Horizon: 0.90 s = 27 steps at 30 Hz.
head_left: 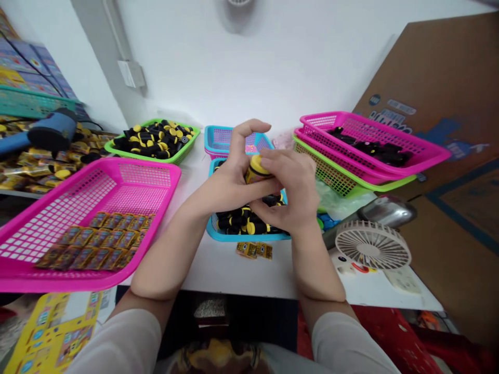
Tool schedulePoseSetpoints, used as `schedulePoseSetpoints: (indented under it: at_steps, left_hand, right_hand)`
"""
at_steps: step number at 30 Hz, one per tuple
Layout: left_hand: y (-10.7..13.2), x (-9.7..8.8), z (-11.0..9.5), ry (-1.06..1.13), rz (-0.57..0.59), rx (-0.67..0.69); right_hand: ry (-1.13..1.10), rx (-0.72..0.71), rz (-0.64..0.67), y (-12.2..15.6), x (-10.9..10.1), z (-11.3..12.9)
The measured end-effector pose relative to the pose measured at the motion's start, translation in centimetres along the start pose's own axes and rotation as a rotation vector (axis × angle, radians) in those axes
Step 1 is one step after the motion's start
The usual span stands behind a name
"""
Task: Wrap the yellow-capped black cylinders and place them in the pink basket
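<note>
A small black-and-yellow cylinder with a yellow end and a printed wrap (257,169) is held up between my two hands. My left hand (234,174) is closed around its side, with the index finger raised and bent. The fingers of my right hand (294,184) press on it from the other side. Beneath them stands a blue basket (249,238) of black cylinders with yellow ends, partly hidden by my hands. Two small printed labels (255,250) lie on the white table (237,278) in front of that basket.
At left, a pink basket (171,182) holds rows of wrapped pieces. Behind it sits a green basket (177,156) of black-and-yellow cylinders, near a blue heat gun (54,130). Stacked baskets (424,153), a small fan (370,249) and a large cardboard box (436,83) stand at right.
</note>
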<state>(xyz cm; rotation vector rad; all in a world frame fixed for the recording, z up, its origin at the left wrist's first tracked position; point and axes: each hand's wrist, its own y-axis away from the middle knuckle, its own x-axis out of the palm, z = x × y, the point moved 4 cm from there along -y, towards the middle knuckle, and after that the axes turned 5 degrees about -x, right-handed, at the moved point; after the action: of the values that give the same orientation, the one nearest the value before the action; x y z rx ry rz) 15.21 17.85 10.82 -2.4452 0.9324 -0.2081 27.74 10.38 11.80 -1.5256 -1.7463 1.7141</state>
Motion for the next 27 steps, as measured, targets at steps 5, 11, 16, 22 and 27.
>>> schedulePoseSetpoints:
  at_steps: [5,11,16,22,27]
  left_hand:
    - [-0.2,-0.6,0.7,0.042,-0.040,-0.112]
    - [0.4,0.2,-0.1,-0.160,-0.296,0.015]
    - [1.1,1.3,-0.3,-0.311,-0.315,0.104]
    - [2.0,2.0,-1.3,-0.326,-0.145,0.089]
    - [2.3,2.7,-1.8,-0.215,-0.031,0.029]
  right_hand:
    - [0.113,-0.037,-0.071,-1.1,1.8,1.4]
    - [0.233,0.031,-0.160,0.4,1.5,1.3]
    - [0.257,-0.038,-0.234,2.1,1.1,0.9]
    - [0.271,-0.129,-0.268,2.9,0.1,0.8]
    - [0.266,-0.196,-0.367,3.1,-0.5,1.1]
